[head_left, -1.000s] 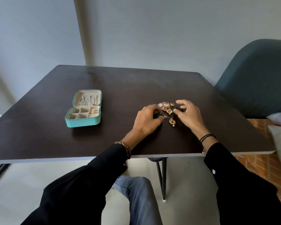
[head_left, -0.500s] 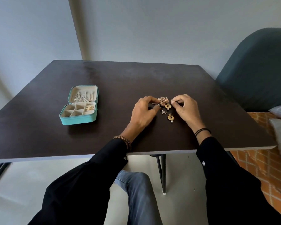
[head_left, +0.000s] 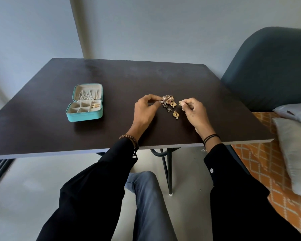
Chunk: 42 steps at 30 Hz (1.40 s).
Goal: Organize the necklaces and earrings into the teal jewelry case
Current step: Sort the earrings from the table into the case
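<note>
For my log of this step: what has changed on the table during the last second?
The right hand pinched a small gold piece in its fingers and drew it rightward, away from the jewelry pile. The left hand still holds the pile's left edge; the teal case stays open.

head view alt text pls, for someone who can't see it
Over a dark table, a person's left hand pinches the edge of a small earring pile while the right hand pinches a small gold piece just right of it. An open teal jewelry case, already holding chains and gold earrings, sits further left.
</note>
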Each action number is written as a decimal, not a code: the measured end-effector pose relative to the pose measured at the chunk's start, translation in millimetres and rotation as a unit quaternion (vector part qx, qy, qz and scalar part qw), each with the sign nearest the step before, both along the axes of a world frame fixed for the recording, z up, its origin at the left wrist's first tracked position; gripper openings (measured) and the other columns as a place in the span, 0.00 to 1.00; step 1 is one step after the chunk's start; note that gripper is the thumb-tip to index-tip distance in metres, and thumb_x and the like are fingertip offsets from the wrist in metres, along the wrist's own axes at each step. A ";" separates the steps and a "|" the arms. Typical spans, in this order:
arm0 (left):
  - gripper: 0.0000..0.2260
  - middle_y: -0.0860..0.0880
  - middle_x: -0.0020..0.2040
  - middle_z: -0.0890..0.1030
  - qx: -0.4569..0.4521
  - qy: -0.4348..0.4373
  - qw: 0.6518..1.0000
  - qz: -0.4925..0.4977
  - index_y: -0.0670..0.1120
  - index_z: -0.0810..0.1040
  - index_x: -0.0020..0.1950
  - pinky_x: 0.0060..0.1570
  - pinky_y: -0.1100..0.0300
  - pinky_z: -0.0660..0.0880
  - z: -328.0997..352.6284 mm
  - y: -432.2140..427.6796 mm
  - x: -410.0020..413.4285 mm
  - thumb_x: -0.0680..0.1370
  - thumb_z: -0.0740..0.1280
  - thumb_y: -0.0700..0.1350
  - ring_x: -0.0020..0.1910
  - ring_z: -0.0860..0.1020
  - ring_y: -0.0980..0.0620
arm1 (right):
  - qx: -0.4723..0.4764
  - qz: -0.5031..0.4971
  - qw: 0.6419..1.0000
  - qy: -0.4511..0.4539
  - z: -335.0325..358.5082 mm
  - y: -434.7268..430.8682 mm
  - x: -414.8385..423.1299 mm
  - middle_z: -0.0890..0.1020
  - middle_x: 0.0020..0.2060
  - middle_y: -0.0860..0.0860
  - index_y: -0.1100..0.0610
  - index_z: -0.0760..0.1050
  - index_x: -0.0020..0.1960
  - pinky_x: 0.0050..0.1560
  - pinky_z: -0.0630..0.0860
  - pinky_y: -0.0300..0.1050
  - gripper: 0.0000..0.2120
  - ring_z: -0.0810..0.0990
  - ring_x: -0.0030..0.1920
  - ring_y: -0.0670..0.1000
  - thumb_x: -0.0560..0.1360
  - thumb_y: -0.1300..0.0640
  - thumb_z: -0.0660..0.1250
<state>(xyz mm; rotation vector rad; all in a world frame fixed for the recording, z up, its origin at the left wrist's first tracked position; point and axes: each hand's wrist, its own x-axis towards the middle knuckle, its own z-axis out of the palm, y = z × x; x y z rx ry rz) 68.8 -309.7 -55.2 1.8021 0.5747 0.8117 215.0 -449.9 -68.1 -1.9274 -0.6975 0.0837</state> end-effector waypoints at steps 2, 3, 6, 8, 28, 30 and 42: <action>0.06 0.55 0.51 0.85 -0.040 -0.025 0.999 0.013 0.48 0.85 0.52 0.50 0.73 0.73 -0.5 -3.5 -7.6 0.78 0.70 0.41 0.50 0.81 0.61 | 0.016 0.002 0.999 0.035 1.5 -4.8 -7.8 0.86 0.49 0.52 0.56 0.81 0.55 0.51 0.80 0.43 0.06 0.83 0.47 0.46 0.82 0.55 0.67; 0.07 0.56 0.50 0.85 -0.050 -0.029 0.998 0.015 0.48 0.85 0.52 0.51 0.72 0.73 -0.9 -5.7 -11.2 0.78 0.70 0.40 0.50 0.81 0.61 | 0.032 0.002 0.998 0.057 3.6 -6.6 -11.9 0.86 0.49 0.54 0.56 0.80 0.55 0.49 0.80 0.44 0.06 0.83 0.45 0.47 0.82 0.56 0.67; 0.07 0.56 0.51 0.85 -0.053 -0.032 0.998 0.018 0.49 0.85 0.52 0.53 0.72 0.74 -5.3 -14.5 -21.2 0.78 0.70 0.40 0.50 0.82 0.61 | 0.090 0.004 0.991 0.103 8.3 -10.7 -30.0 0.85 0.49 0.55 0.59 0.79 0.55 0.42 0.79 0.38 0.05 0.83 0.44 0.47 0.83 0.58 0.66; 0.06 0.55 0.52 0.85 -0.056 -0.042 0.997 0.017 0.49 0.85 0.53 0.55 0.69 0.75 -7.0 -20.9 -28.0 0.79 0.70 0.41 0.52 0.82 0.60 | 0.113 0.014 0.987 0.111 10.4 -11.9 -47.9 0.85 0.47 0.54 0.60 0.78 0.56 0.41 0.79 0.36 0.05 0.84 0.44 0.47 0.83 0.59 0.66; 0.11 0.46 0.50 0.87 -0.106 -0.142 0.984 -0.036 0.40 0.85 0.57 0.59 0.48 0.81 -4.0 -36.3 -120.9 0.76 0.75 0.40 0.51 0.86 0.48 | 0.176 0.190 0.960 0.101 16.3 -4.1 -165.8 0.87 0.50 0.53 0.61 0.82 0.59 0.58 0.79 0.41 0.09 0.85 0.52 0.49 0.82 0.59 0.67; 0.11 0.46 0.50 0.87 -0.097 -0.153 0.983 -0.024 0.39 0.85 0.57 0.58 0.51 0.81 -4.5 -31.8 -126.9 0.76 0.75 0.39 0.52 0.86 0.50 | 0.196 0.196 0.955 0.109 16.7 -0.4 -170.5 0.88 0.51 0.54 0.62 0.82 0.59 0.58 0.79 0.40 0.09 0.86 0.54 0.50 0.82 0.61 0.68; 0.10 0.45 0.49 0.87 -0.108 -0.221 0.969 0.022 0.37 0.84 0.57 0.51 0.57 0.82 10.1 -3.1 -145.1 0.77 0.74 0.36 0.50 0.86 0.48 | 0.188 0.247 0.949 0.056 36.0 35.4 -180.9 0.86 0.55 0.53 0.61 0.81 0.61 0.59 0.78 0.40 0.11 0.85 0.58 0.50 0.79 0.65 0.71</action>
